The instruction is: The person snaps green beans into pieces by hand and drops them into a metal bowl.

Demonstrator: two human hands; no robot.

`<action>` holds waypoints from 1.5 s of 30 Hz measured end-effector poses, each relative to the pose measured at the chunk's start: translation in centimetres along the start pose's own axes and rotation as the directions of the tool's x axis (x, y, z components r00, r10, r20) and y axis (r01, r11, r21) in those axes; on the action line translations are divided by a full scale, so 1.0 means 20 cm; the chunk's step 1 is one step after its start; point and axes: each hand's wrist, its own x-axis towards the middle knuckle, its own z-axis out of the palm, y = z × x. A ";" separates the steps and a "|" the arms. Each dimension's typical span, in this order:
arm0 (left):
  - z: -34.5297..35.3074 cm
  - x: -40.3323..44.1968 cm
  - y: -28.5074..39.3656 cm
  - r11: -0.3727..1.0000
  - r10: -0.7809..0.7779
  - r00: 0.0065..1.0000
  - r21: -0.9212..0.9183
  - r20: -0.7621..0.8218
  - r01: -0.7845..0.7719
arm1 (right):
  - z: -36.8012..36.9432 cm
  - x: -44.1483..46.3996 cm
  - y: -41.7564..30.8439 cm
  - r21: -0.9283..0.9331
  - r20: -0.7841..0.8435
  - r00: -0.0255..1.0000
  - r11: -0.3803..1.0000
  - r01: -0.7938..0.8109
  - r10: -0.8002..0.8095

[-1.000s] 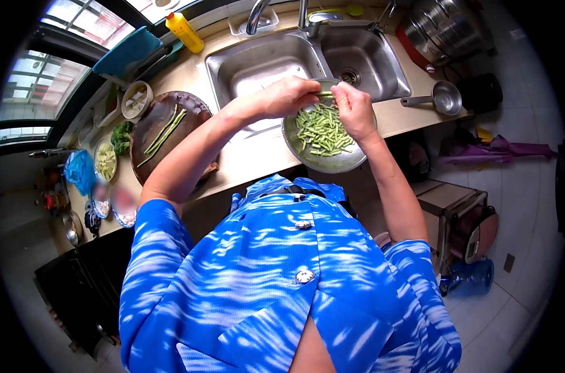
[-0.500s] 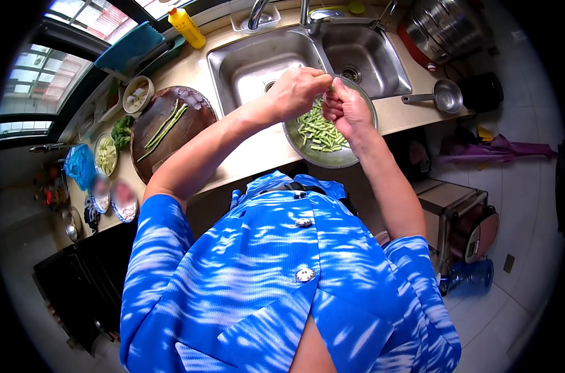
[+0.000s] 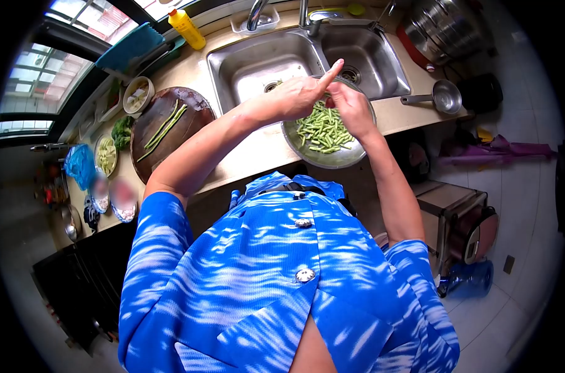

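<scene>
Cut green bean pieces lie heaped in a large clear bowl at the counter's front edge, below the sink. Over the bowl's far side, my left hand comes in with its index finger stretched out and the other fingers curled under. Close against it is my right hand, its thumb and fingers pressed together in a pinch. Whatever lies between the fingertips is too small and too covered to make out. Two long green beans rest whole on a round dark chopping board to the left.
Behind the bowl is a double steel sink with taps. A small saucepan stands on the right, its handle pointing left. Broccoli, a plate of cut pale-green vegetable and a yellow bottle line the left and back.
My left index finger has straightened upward from a pinch. My right hand has shifted slightly and turned, its fingertips lower beside the left hand. The bowl and board look the same.
</scene>
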 end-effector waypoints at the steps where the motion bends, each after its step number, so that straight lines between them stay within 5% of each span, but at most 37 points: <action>1: 0.01 0.01 0.00 1.000 0.007 1.000 0.000 0.002 -0.007 | 0.00 0.00 -0.03 -0.118 0.056 0.998 0.993 0.002 0.004; 6: 0.07 0.02 -0.06 0.985 0.007 0.995 -0.172 -0.099 -0.024 | 0.01 0.00 0.00 -0.192 -0.040 0.984 0.968 0.163 -0.174; 11: 0.02 0.02 -0.07 0.979 0.025 0.999 -0.200 -0.021 -0.029 | -0.02 -0.02 -0.01 -0.236 -0.063 0.990 0.966 0.109 -0.127; 19: 0.01 0.04 -0.05 0.957 -0.029 0.988 -0.290 -0.151 -0.016 | -0.01 -0.01 -0.02 -0.188 -0.022 0.990 0.973 0.133 -0.140; 22: 0.02 0.04 -0.04 0.941 0.039 0.971 -0.317 -0.236 -0.114 | 0.02 -0.02 0.03 -0.032 -0.061 0.996 0.998 0.062 -0.064; 23: 0.03 0.04 -0.03 0.942 0.037 0.971 -0.317 -0.236 -0.112 | 0.01 -0.02 0.05 0.551 0.113 0.980 0.811 -0.198 0.162; 24: 0.03 0.04 -0.02 0.945 0.076 0.947 -0.280 -0.312 -0.169 | 0.00 -0.02 0.04 0.860 0.378 0.896 0.270 -0.433 0.234; 25: 0.03 0.04 0.00 0.945 0.117 0.915 -0.240 -0.386 -0.222 | 0.01 -0.03 0.03 0.859 0.379 0.895 0.270 -0.435 0.234; 27: 0.03 0.04 0.02 0.946 0.156 0.886 -0.192 -0.438 -0.261 | 0.02 -0.05 0.01 0.876 0.482 0.856 -0.136 -0.464 0.185; 28: 0.03 0.03 0.03 0.946 0.142 0.852 -0.183 -0.504 -0.266 | 0.02 -0.06 0.03 0.858 0.494 0.862 -0.225 -0.461 0.115; 29: 0.03 0.03 0.03 0.947 0.128 0.814 -0.173 -0.566 -0.270 | 0.01 -0.06 0.05 0.858 0.494 0.862 -0.224 -0.462 0.115; 31: 0.03 0.04 0.00 0.946 0.141 0.825 -0.172 -0.546 -0.276 | -0.02 -0.07 0.10 0.876 0.446 0.866 0.090 -0.475 0.226; 32: 0.03 0.04 -0.02 0.944 0.154 0.836 -0.171 -0.527 -0.281 | -0.04 -0.08 0.20 0.763 0.447 0.789 0.281 -0.582 0.421; 33: 0.02 0.03 -0.01 0.945 0.153 0.835 -0.170 -0.528 -0.280 | -0.04 -0.11 0.26 0.762 0.448 0.789 0.281 -0.583 0.420; 34: 0.00 0.02 0.00 0.953 0.110 0.899 -0.211 -0.424 -0.216 | -0.03 -0.12 0.30 0.394 0.212 0.931 0.846 -0.359 0.296; 35: -0.02 0.02 0.02 0.958 0.068 0.947 -0.245 -0.313 -0.149 | -0.02 -0.14 0.34 -0.203 0.105 0.994 0.979 0.004 0.018; 36: -0.04 0.02 0.00 0.958 -0.017 0.992 -0.286 -0.121 -0.018 | -0.06 -0.13 0.29 -0.437 0.102 0.992 0.899 -0.019 0.070; 37: -0.02 0.03 -0.02 0.958 -0.013 0.992 -0.286 -0.122 -0.023 | -0.07 -0.11 0.28 -0.439 0.098 0.993 0.898 -0.020 0.070; 40: 0.02 0.05 -0.04 0.967 -0.035 0.999 -0.253 0.007 0.035 | -0.08 -0.05 0.15 0.150 -0.004 0.989 0.977 -0.149 0.151; 41: 0.02 0.05 -0.03 0.967 -0.030 0.999 -0.254 0.011 0.032 | -0.07 -0.04 0.07 0.151 -0.008 0.988 0.977 -0.150 0.153; 43: 0.03 0.06 -0.02 0.970 0.013 1.000 -0.241 -0.002 -0.013 | -0.06 -0.02 -0.03 -0.223 0.095 0.994 0.975 -0.023 0.045; 45: 0.05 0.07 -0.02 0.970 0.076 0.996 -0.229 -0.038 -0.082 | -0.02 -0.02 -0.01 -0.259 0.037 0.997 0.963 0.073 -0.066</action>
